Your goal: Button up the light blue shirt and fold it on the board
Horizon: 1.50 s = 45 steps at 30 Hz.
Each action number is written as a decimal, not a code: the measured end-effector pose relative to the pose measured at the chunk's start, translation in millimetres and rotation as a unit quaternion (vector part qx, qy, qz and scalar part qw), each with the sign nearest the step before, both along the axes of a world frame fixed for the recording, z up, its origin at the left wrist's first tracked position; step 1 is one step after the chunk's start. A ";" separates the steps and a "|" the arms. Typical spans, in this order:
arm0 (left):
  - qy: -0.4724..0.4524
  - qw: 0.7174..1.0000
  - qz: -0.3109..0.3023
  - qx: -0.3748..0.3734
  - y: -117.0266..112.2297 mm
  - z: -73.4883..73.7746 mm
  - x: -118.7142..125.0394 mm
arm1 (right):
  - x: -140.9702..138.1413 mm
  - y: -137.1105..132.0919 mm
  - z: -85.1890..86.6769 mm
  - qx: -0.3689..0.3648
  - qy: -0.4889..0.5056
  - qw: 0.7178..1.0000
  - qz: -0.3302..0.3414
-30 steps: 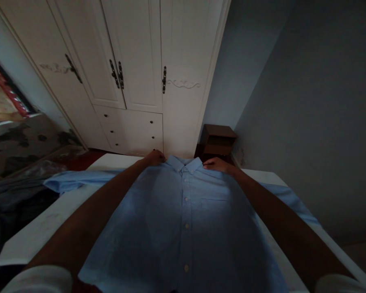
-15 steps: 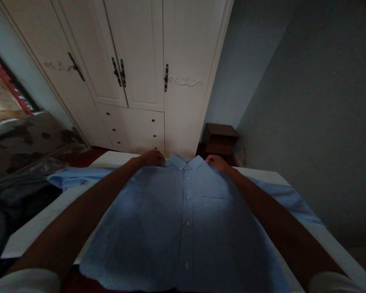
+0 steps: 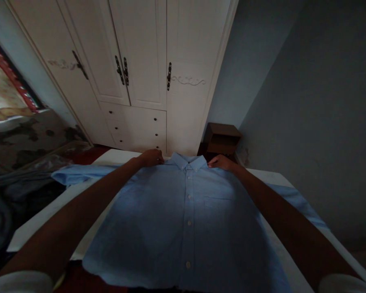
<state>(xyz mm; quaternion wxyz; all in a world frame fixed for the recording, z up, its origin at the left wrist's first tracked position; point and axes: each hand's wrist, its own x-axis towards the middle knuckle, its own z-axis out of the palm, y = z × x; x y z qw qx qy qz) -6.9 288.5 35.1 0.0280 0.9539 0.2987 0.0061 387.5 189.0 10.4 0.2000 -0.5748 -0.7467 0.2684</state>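
A light blue button-up shirt (image 3: 158,219) lies front side up across the white table (image 3: 271,177), its collar at the far edge and its hem hanging toward me. My left hand (image 3: 152,157) is closed on the shoulder just left of the collar. On the other side of the collar, my right hand (image 3: 221,162) pinches the opposite shoulder. Both sleeves stretch out sideways, partly behind my forearms. The buttons down the front are done up, and a chest pocket shows on the right half.
Beyond the table stands a white wardrobe (image 3: 183,110) with dark handles and small drawers. A brown nightstand (image 3: 224,132) sits beside it against the grey wall. Dark clothing (image 3: 24,191) is heaped at the left, below a patterned curtain (image 3: 6,85).
The view has shifted slightly. My right hand has changed its grip at the shoulder, with its fingers now straighter toward the collar. My left hand keeps its hold, and the shirt stays spread out.
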 end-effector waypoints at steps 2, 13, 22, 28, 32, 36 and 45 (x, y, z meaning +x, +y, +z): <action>0.014 1.000 0.001 0.021 -4.5 -1.2 2.5 | -2.9 -3.6 1.0 0.022 -0.014 1.000 0.007; 0.036 0.994 0.058 0.080 -7.6 -10.7 5.6 | -10.3 -10.8 -6.8 0.131 -0.049 0.989 -0.036; 0.055 0.987 0.143 0.045 4.3 -12.3 21.0 | 4.2 21.0 -16.4 0.095 -0.046 0.990 -0.097; 0.046 0.981 0.186 0.043 3.0 -16.0 22.4 | 8.6 25.9 -24.9 0.080 -0.068 0.987 -0.123; 0.035 0.975 0.214 0.053 4.7 -12.5 20.8 | 6.8 20.2 -24.8 0.079 -0.094 0.985 -0.123; 0.019 0.959 0.271 0.078 7.1 -8.1 18.5 | 8.1 7.4 -18.9 0.075 -0.130 0.980 -0.130; -0.024 0.921 0.385 0.047 20.5 -10.6 15.0 | 53.5 -57.7 16.3 0.076 -0.166 0.974 -0.137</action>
